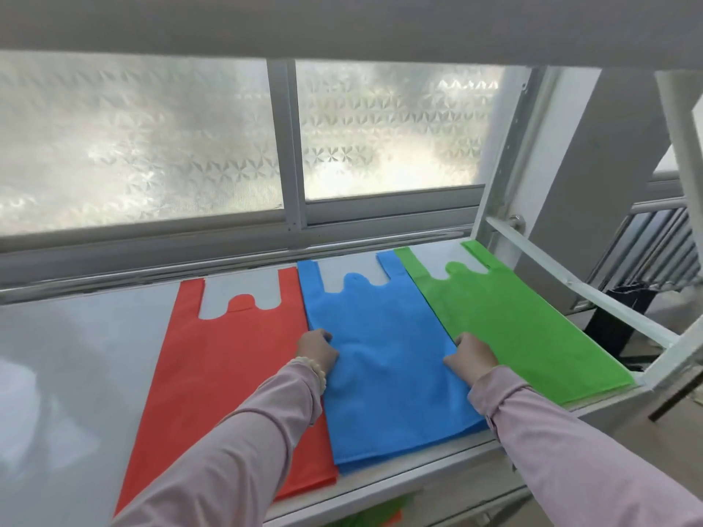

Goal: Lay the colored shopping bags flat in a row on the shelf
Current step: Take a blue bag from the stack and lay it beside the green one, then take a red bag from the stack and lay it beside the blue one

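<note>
Three flat bags lie side by side on the white shelf [76, 355], handles toward the window. The red bag [224, 359] is on the left, the blue bag [388, 374] in the middle, the green bag [509, 329] on the right. My left hand [317, 349] rests on the blue bag's left edge where it meets the red bag. On the blue bag's right edge, beside the green bag, lies my right hand [473, 357]. Both hands look curled over the blue bag's edges, palms down. The blue bag's front end overlaps the red one slightly.
A frosted sliding window [213, 138] runs behind the shelf. A white shelf frame bar [570, 283] slants down at the right end, near the green bag. An upper shelf [342, 24] hangs overhead. More coloured bags [372, 517] peek out below the shelf's front edge.
</note>
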